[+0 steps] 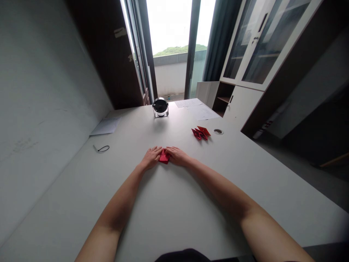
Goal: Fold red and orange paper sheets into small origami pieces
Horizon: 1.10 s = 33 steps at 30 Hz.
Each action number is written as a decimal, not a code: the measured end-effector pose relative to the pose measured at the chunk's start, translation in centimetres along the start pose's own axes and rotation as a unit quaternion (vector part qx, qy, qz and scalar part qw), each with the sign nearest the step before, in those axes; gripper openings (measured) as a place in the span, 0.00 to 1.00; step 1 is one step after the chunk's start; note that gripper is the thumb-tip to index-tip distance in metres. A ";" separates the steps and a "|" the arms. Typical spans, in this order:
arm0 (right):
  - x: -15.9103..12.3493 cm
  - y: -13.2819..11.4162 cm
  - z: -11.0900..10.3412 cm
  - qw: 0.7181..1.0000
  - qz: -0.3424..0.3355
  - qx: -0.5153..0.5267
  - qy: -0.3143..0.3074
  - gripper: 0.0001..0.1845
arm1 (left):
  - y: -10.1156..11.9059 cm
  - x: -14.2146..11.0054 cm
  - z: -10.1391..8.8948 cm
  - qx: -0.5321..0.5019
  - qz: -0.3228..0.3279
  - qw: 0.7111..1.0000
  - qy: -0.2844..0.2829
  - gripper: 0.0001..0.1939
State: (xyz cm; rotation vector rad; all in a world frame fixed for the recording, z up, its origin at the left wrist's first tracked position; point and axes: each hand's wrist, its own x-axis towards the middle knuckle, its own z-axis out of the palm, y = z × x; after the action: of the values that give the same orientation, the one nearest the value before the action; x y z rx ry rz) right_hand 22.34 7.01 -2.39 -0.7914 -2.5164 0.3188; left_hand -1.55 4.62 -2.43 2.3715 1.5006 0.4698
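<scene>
A small folded piece of red paper point(164, 157) lies on the white table point(174, 203) straight ahead of me. My left hand point(151, 157) rests on its left side and my right hand point(177, 155) on its right side. On both hands the fingers lie flat, pressing the paper down onto the table. Part of the paper is hidden under the fingertips. A small pile of folded red paper pieces point(201, 133) sits farther back to the right, apart from both hands.
A small black and silver fan point(160, 107) stands at the table's far end. White sheets point(200, 110) lie beyond it to the right, another sheet point(106, 126) at far left. A black cable tie point(102, 149) lies left. A round cable hole point(218, 131) is right.
</scene>
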 end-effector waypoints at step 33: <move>-0.2 -0.3 -2.3 0.989 0.000 -0.145 -0.009 0.06 | 0.4 -0.5 -0.6 0.088 0.021 0.995 0.047 0.23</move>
State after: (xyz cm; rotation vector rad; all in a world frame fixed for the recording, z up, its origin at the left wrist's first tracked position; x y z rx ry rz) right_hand 23.47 6.84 -0.37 -0.9001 -2.6139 -0.0439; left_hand -1.71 4.01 -1.76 2.5518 1.5953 0.4840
